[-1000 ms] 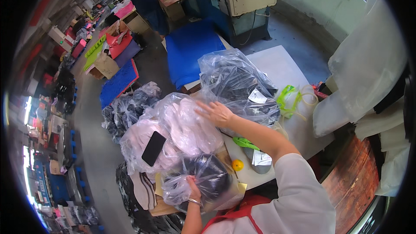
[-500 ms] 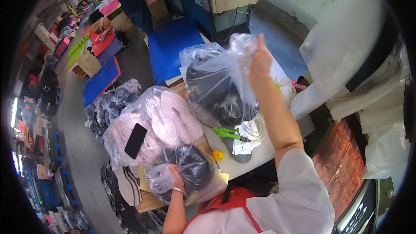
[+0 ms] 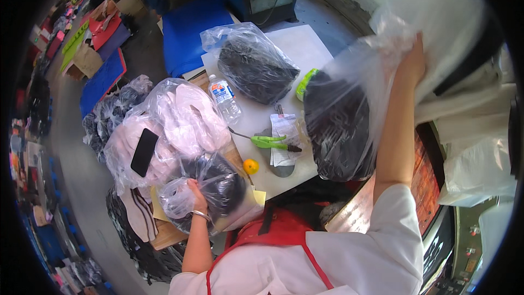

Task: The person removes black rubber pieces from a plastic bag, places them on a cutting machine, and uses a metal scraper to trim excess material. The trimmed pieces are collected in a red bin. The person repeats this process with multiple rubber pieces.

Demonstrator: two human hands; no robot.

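My right hand (image 3: pixel 412 63) is closed on the gathered neck of a clear plastic bag (image 3: pixel 341 131) packed with black, folded-looking goods. That bag hangs at the right edge of the white tabletop (image 3: pixel 295 41). Lower left, my left hand (image 3: pixel 197 196) grips the bunched top of another clear bag (image 3: pixel 224 188) with dark contents, resting at the table's near left corner. A third bag of black goods (image 3: pixel 254 68) lies at the far side of the table. Between them are a green-handled tool (image 3: pixel 270 142) with a dark tip and a printed paper slip (image 3: pixel 284 131).
Bags of pale pink goods (image 3: pixel 188 114) lie on the left, with a black phone (image 3: pixel 144 153) on top. A plastic bottle (image 3: pixel 224 98) and an orange fruit (image 3: pixel 250 166) are on the table. Large plastic sheeting (image 3: pixel 469 180) hangs at the right; a blue board (image 3: pixel 196 30) lies beyond.
My right hand has carried its bag rightward, from over the table to its right edge, uncovering the bottle and the third bag. My left hand keeps its grip. The view has shifted.
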